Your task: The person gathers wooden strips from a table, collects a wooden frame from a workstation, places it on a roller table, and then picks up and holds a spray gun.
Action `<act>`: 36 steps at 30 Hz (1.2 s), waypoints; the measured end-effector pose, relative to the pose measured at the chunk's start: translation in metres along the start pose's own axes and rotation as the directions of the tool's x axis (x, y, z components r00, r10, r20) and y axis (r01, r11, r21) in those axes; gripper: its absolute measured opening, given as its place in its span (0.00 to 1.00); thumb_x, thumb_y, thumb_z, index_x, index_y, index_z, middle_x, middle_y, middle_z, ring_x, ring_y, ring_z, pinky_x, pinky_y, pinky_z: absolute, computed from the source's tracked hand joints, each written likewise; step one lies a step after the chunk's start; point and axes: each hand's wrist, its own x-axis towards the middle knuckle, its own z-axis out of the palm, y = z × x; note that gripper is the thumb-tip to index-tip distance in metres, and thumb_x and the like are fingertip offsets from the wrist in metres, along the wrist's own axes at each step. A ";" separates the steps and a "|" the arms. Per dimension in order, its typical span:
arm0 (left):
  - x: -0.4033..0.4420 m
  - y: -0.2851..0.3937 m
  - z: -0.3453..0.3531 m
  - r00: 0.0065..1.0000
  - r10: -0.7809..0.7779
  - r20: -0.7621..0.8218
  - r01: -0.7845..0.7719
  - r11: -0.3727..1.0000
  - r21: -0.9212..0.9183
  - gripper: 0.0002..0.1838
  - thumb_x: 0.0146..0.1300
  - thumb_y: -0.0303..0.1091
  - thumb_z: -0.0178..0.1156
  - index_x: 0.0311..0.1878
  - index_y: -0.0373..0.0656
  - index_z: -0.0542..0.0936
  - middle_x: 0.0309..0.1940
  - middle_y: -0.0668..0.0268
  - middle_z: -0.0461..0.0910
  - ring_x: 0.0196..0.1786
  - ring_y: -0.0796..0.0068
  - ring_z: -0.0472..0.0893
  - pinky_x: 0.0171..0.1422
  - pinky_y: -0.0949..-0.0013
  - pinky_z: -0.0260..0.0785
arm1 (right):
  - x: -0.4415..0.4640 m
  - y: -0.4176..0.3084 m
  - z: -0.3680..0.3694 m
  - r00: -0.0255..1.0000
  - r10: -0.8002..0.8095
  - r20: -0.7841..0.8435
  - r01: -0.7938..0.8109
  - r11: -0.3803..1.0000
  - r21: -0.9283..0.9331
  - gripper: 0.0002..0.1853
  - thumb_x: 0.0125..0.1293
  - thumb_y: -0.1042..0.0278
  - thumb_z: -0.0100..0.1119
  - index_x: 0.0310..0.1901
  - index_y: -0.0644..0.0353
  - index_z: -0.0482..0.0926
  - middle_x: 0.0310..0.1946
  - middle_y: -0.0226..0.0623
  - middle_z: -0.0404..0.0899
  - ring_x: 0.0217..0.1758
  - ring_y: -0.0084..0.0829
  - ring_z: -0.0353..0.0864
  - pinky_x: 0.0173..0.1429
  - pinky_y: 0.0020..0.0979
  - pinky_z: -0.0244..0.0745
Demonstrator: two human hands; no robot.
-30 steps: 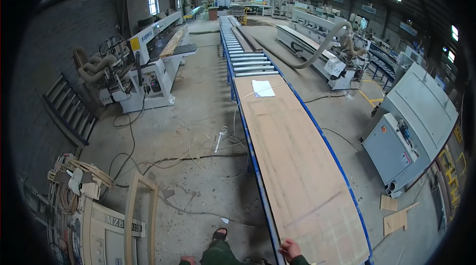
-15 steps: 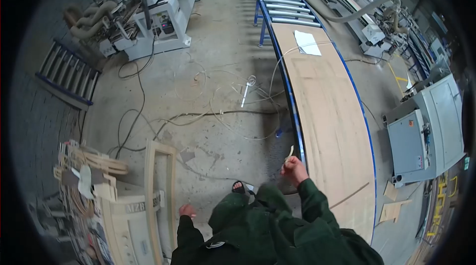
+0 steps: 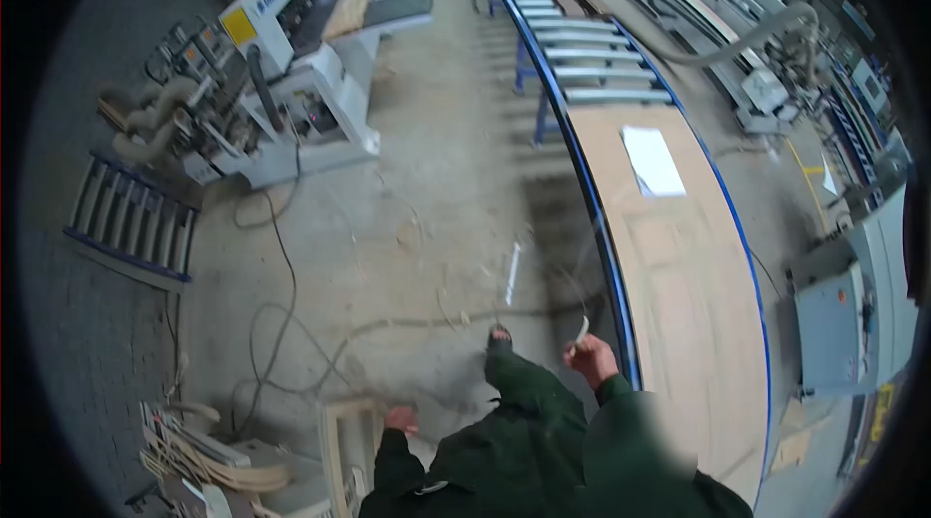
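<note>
My right hand [image 3: 591, 360] is closed on the end of a thin pale strip [image 3: 582, 332], just left of the blue conveyor rail [image 3: 626, 334]. My left hand [image 3: 401, 420] hangs low beside a wooden frame [image 3: 349, 411]; it is blurred and its finger posture is unclear. A long light-brown board [image 3: 669, 266] lies on the roller conveyor, with a white paper sheet [image 3: 653, 161] near its far end. Below my hands, my dark green clothing shows, and one foot is forward on the floor.
A woodworking machine [image 3: 320, 101] stands at the upper left, a roller rack [image 3: 131, 217] by the left wall. Cables [image 3: 291, 295] and a white strip [image 3: 512, 274] lie on the floor. A grey cabinet [image 3: 832, 334] stands right of the conveyor.
My view has tilted down and moved forward along the conveyor. My right hand has come off the board's edge and holds the pale strip. The loose band over the paper is gone from there.
</note>
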 end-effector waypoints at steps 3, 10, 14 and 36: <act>0.017 0.083 0.000 0.998 0.001 -0.055 -0.004 0.999 -0.052 0.11 0.67 0.44 0.63 0.44 0.48 0.80 0.29 0.65 0.82 0.25 0.67 0.82 0.25 0.59 0.75 | 0.069 -0.066 0.046 0.995 -0.082 -0.065 0.067 0.977 -0.204 0.02 0.62 0.70 0.52 0.31 0.56 0.72 0.30 0.38 0.79 0.31 0.36 0.80 0.39 0.39 0.79; 0.059 0.237 -0.002 0.967 -0.027 -0.252 -0.005 0.992 -0.126 0.17 0.66 0.44 0.61 0.50 0.40 0.79 0.35 0.56 0.84 0.28 0.56 0.86 0.26 0.56 0.78 | 0.212 -0.216 0.147 0.996 -0.085 0.026 0.088 0.985 -0.150 0.04 0.58 0.75 0.54 0.35 0.55 0.71 0.28 0.32 0.76 0.28 0.32 0.79 0.39 0.37 0.79; 0.118 0.312 0.008 0.930 -0.348 0.118 0.360 0.928 -0.099 0.14 0.71 0.38 0.57 0.52 0.39 0.77 0.33 0.52 0.81 0.27 0.53 0.82 0.23 0.56 0.74 | 0.310 -0.274 0.205 0.991 -0.130 0.035 0.130 0.992 0.003 0.10 0.56 0.78 0.56 0.40 0.57 0.74 0.28 0.33 0.76 0.28 0.34 0.80 0.40 0.38 0.79; 0.473 1.375 0.452 0.623 0.714 0.320 -0.780 0.595 0.191 0.14 0.67 0.42 0.65 0.45 0.41 0.85 0.30 0.72 0.82 0.33 0.81 0.78 0.39 0.70 0.72 | 0.929 -0.689 0.422 0.974 -0.187 -0.132 0.200 0.975 0.100 0.07 0.64 0.73 0.56 0.39 0.67 0.77 0.37 0.51 0.83 0.37 0.43 0.86 0.43 0.42 0.85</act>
